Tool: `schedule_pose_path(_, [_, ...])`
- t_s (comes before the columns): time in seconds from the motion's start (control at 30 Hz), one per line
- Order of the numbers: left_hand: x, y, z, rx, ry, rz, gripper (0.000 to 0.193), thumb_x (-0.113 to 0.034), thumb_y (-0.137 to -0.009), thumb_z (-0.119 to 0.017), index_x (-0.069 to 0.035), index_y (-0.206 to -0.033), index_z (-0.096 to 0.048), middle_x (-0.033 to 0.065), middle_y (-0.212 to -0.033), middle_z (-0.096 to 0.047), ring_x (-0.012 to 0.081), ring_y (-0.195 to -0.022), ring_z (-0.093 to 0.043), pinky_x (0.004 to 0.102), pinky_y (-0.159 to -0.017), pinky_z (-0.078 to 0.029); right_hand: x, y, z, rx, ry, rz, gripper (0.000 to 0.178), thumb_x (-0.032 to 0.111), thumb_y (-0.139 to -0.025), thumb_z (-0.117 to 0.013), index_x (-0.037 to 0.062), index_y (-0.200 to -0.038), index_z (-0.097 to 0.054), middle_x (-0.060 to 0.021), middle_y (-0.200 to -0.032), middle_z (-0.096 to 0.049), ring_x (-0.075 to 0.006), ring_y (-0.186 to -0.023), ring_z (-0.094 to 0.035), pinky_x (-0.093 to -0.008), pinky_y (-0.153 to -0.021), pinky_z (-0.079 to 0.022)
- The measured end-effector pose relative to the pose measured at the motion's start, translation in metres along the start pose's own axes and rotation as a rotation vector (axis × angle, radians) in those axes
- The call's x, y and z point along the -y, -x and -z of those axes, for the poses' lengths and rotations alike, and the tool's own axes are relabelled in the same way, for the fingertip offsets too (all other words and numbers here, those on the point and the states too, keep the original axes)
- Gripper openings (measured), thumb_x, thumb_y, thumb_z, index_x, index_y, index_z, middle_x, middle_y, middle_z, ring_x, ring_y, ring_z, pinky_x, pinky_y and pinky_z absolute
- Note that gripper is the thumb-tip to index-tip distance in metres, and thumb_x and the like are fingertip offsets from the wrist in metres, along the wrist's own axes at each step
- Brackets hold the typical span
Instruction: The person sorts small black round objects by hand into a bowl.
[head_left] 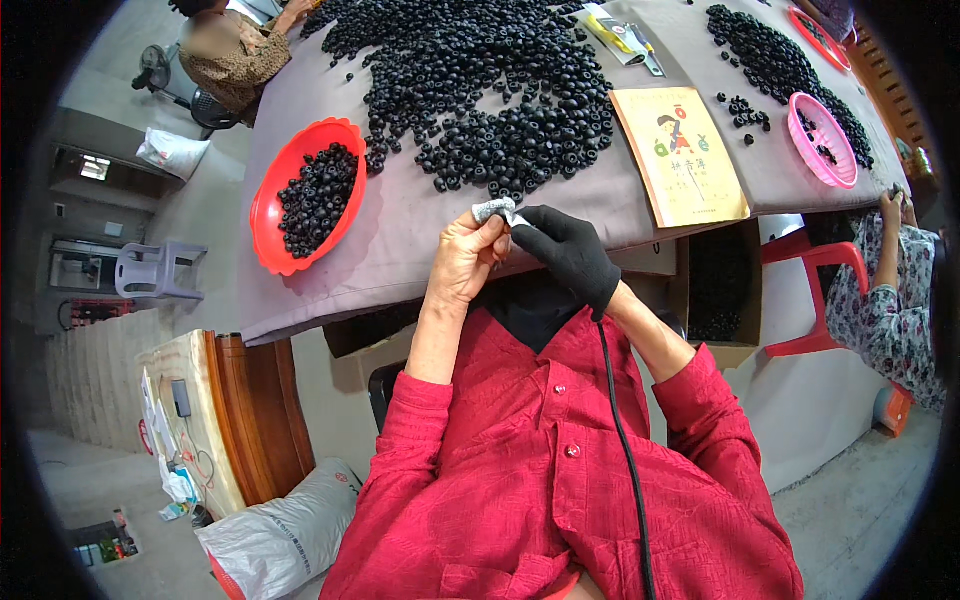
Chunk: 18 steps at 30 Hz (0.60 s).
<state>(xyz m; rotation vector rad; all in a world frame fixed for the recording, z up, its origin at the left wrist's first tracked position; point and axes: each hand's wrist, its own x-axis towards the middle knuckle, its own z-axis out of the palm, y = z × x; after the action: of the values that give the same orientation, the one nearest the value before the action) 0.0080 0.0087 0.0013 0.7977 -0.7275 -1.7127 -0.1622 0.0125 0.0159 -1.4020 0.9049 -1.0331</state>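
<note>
Just off the near edge of the table, my bare left hand (466,252) pinches a small crumpled grey-white scrap, cloth-like (494,209). My right hand (570,250), in a black glove, closes on the other side of the same scrap. Whether something small sits inside it is hidden by the fingers. Right beyond my hands spreads a big heap of small black round parts (520,130), many showing a hole. To the left, a red scalloped basin (262,225) holds more of these parts.
A yellow booklet (690,190) lies right of the heap, with a packaged tool (622,40) beyond it. Further right are a pink basket (846,165) and another heap (790,80). People sit at far left and at right, near a red chair (815,260). A white sack (285,525) leans lower left.
</note>
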Motion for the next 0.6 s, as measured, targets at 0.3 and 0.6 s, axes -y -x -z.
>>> schedule_pose_path(0.3, [0.003, 0.003, 0.002, 0.032, 0.094, 0.011, 0.014, -0.012, -0.085, -0.059, -0.004, -0.096, -0.061, -0.0012, -0.070, -0.056, 0.0075, -0.055, -0.047, 0.0218, -0.053, -0.039, -0.001, 0.001, -0.002, 0.040, 0.121, 0.007, 0.034, 0.028, -0.085, -0.057, 0.0042, -0.110, -0.058, -0.0144, -0.093, -0.064, -0.0196, -0.085, -0.063, -0.0305, -0.074, -0.048])
schedule_pose_path(0.6, [0.006, 0.003, 0.004, 0.039, 0.145, 0.024, 0.014, -0.012, -0.085, -0.059, -0.004, -0.096, -0.060, -0.0015, -0.071, -0.057, 0.0070, -0.055, -0.048, 0.0212, -0.052, -0.039, 0.003, 0.003, -0.003, 0.046, 0.125, 0.009, 0.035, 0.029, -0.084, -0.058, 0.0052, -0.110, -0.058, -0.0148, -0.092, -0.065, -0.0214, -0.085, -0.064, -0.0314, -0.073, -0.049])
